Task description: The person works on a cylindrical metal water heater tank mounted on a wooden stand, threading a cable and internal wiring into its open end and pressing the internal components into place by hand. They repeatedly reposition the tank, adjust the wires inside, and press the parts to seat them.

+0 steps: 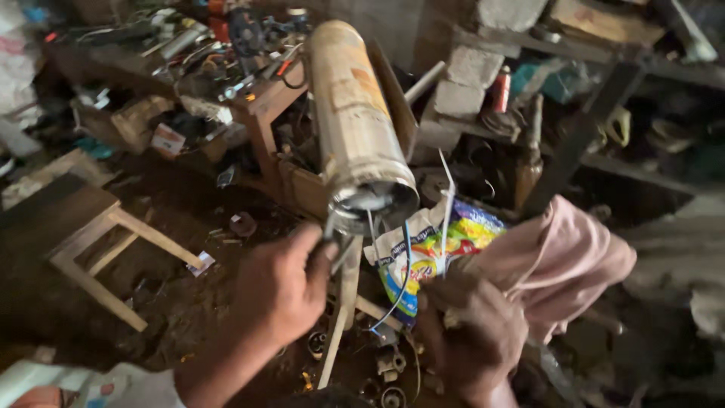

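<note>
Head view, looking down into a dim, cluttered workshop. Left hand (281, 285) closed in a loose fist around thin wires (330, 230) just under the open end of a long metal cylinder (356, 121). Right hand (472, 329) lower and to the right, fingers curled and pinching a white strip (448, 204) that stands up toward the cylinder's mouth; grip itself partly blurred. Cylinder tilted, near end raised between the two hands, far end leaning back toward a wooden table (264, 98); dull silver skin with a worn yellowish label and an orange patch along its side. Blue and white wires (400, 272) hanging from its mouth down between the hands.

Just behind the right hand, a crumpled plastic bag (434, 249), white with blue edge and bright yellow, green and red print. Beside it to the right, a pink cloth (559, 261), bunched, touching the bag. Small red can (501, 91) on a shelf farther back. Small white and red box (168, 140) under the table. Left, a bare wooden stool frame (113, 242) on the dirt floor. Near the bottom edge, small metal rings and fittings (389, 366) scattered on the ground.
</note>
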`<state>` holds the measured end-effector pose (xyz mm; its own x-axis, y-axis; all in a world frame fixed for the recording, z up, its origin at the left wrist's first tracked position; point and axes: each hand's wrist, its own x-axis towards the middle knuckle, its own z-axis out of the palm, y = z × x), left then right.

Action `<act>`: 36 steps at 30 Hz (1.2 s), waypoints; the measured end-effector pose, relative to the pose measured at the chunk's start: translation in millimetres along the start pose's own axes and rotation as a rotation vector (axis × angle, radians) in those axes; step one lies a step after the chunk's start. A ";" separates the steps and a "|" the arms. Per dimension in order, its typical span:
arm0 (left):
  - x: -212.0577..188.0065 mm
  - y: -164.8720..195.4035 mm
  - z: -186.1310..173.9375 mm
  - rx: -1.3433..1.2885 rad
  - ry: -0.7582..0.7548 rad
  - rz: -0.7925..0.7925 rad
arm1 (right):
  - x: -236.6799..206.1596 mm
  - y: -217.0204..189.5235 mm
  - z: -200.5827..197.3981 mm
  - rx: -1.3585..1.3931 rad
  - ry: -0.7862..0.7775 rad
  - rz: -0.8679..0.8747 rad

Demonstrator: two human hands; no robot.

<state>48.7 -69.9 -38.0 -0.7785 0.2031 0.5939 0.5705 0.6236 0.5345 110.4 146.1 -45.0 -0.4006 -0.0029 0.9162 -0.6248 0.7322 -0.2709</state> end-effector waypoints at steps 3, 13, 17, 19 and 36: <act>1.1 -2.0 -8.1 0.018 0.011 0.057 | -9.4 4.2 -4.5 0.058 0.008 0.001; -2.4 -10.0 -19.9 0.075 0.124 0.324 | -40.0 25.6 -2.5 0.221 -0.026 0.091; 1.4 -13.3 -21.0 0.112 0.129 0.353 | -39.5 37.2 -5.6 0.309 -0.033 0.109; 3.1 -14.5 -19.1 0.103 0.192 0.452 | -36.0 43.3 -6.6 0.318 -0.051 0.162; 15.1 -11.6 -25.3 -0.015 0.010 0.390 | -30.8 14.4 24.5 0.193 -0.017 0.064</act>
<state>36.9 -93.3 -20.0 -0.4998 0.4150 0.7602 0.8269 0.4898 0.2762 97.3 139.9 -84.3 -0.4541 0.0267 0.8905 -0.7139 0.5871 -0.3817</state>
